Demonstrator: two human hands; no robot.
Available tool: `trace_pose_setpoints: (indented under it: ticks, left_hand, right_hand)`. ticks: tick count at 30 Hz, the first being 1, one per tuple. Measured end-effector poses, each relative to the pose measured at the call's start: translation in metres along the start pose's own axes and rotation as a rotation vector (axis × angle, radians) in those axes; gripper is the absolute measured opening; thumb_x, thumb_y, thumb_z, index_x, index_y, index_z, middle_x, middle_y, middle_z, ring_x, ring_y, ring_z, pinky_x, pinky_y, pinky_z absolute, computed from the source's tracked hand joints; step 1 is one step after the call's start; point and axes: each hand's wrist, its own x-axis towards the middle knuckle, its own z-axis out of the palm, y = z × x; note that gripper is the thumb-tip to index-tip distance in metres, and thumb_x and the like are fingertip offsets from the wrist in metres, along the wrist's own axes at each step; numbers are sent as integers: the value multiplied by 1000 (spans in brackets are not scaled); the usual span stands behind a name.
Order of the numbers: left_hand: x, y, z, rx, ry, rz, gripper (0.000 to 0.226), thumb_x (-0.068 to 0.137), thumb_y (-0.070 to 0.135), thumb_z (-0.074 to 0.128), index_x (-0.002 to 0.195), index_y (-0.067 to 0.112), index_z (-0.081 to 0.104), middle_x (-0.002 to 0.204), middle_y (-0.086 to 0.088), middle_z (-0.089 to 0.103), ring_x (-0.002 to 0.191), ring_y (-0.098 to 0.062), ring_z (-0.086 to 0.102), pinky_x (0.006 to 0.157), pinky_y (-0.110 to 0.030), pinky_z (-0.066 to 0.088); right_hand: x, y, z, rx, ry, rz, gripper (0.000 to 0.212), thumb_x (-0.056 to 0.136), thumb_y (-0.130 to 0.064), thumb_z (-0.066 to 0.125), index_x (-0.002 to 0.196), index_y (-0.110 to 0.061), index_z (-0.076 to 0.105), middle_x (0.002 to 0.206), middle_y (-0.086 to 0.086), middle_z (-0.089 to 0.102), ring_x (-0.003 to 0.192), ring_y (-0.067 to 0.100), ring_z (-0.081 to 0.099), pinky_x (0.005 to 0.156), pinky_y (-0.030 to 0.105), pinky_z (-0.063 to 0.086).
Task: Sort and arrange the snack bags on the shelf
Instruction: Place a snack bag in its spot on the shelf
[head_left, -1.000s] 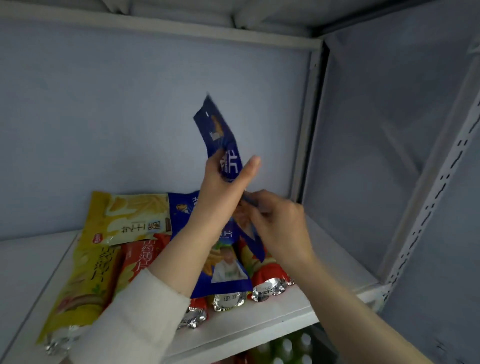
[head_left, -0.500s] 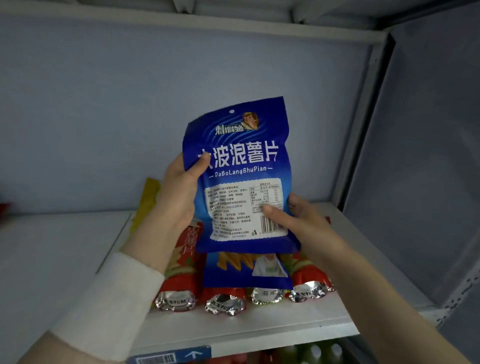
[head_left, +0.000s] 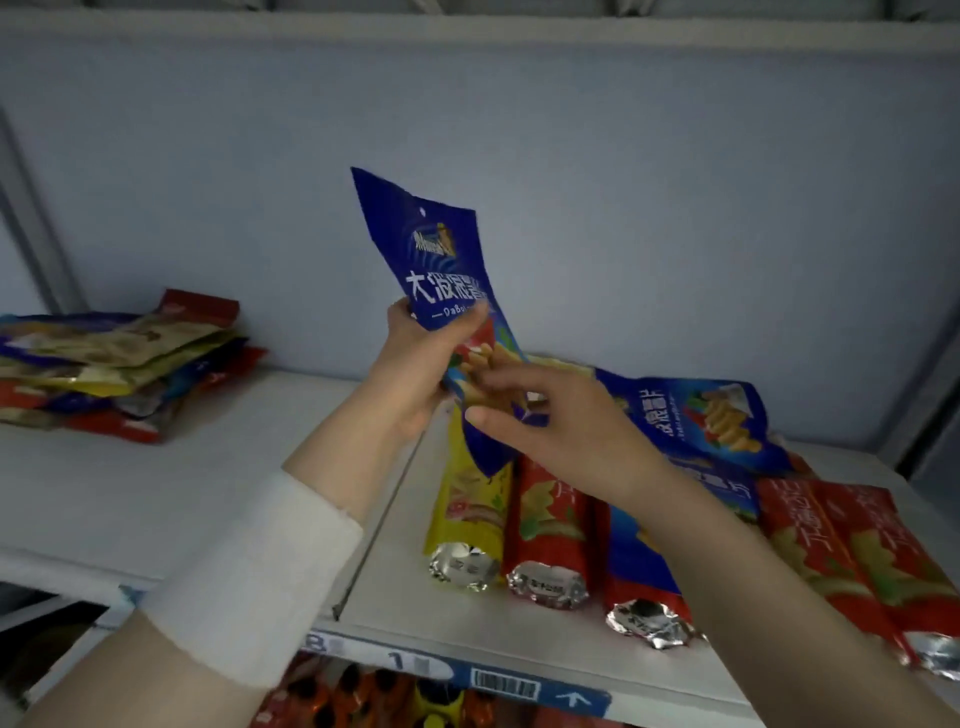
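My left hand (head_left: 415, 364) grips a blue snack bag (head_left: 441, 270) by its middle and holds it upright above the shelf (head_left: 208, 493). My right hand (head_left: 550, 421) touches the bag's lower part with loosely spread fingers. Below them lie a yellow bag (head_left: 467, 514), a red bag (head_left: 550, 525) and more red bags (head_left: 852, 551) in a row, silver ends facing me. A second blue bag (head_left: 711, 415) lies on top of the row at the right.
A mixed pile of snack bags (head_left: 114, 364) sits on the shelf at the far left. A thin divider rod (head_left: 374, 525) runs front to back beside the yellow bag. Price labels (head_left: 498, 686) line the shelf's front edge, with bottles below.
The blue bag turned from facing me flat to tilted edge-on, front side now showing. The view swung left, revealing the pile at the far left.
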Motion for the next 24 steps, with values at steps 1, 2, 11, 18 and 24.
trace_pose_setpoints:
  ticks: [1,2,11,18,24]
  left_hand:
    - [7,0,-21,-11,24,-7,39,86,16,65,122,14,50,111,-9,67,95,-23,68,80,-38,57]
    - [14,0,-43,-4,37,-12,26,89,12,61,113,15,56,102,-7,68,87,-19,68,75,-34,58]
    - [77,16,-243,165,151,-21,15,89,10,61,102,16,59,89,2,66,78,-12,63,69,-27,52]
    - [151,45,-361,372,251,-91,43,85,22,67,125,8,56,124,-13,62,114,-29,59,102,-46,45]
    - [189,65,-432,460,339,-145,46,85,25,67,125,5,56,120,-12,63,107,-28,61,93,-40,49]
  right_hand:
    - [8,-10,9,19,-36,-8,40,83,-39,61,122,-32,59,127,-23,52,115,-8,45,89,8,39]
    - [17,-19,18,19,-74,-12,38,84,-39,61,121,-32,59,118,-29,51,111,-10,47,87,8,40]
    - [133,-73,137,-542,-498,42,47,87,-48,53,126,-22,52,129,-4,57,118,15,52,100,32,42]
    - [201,-88,203,-715,-503,79,59,85,-57,49,138,-35,35,137,-10,48,126,14,46,103,32,38]
    - [257,-89,232,-695,-486,-3,60,88,-55,47,141,-34,30,141,-7,44,128,14,44,103,31,37]
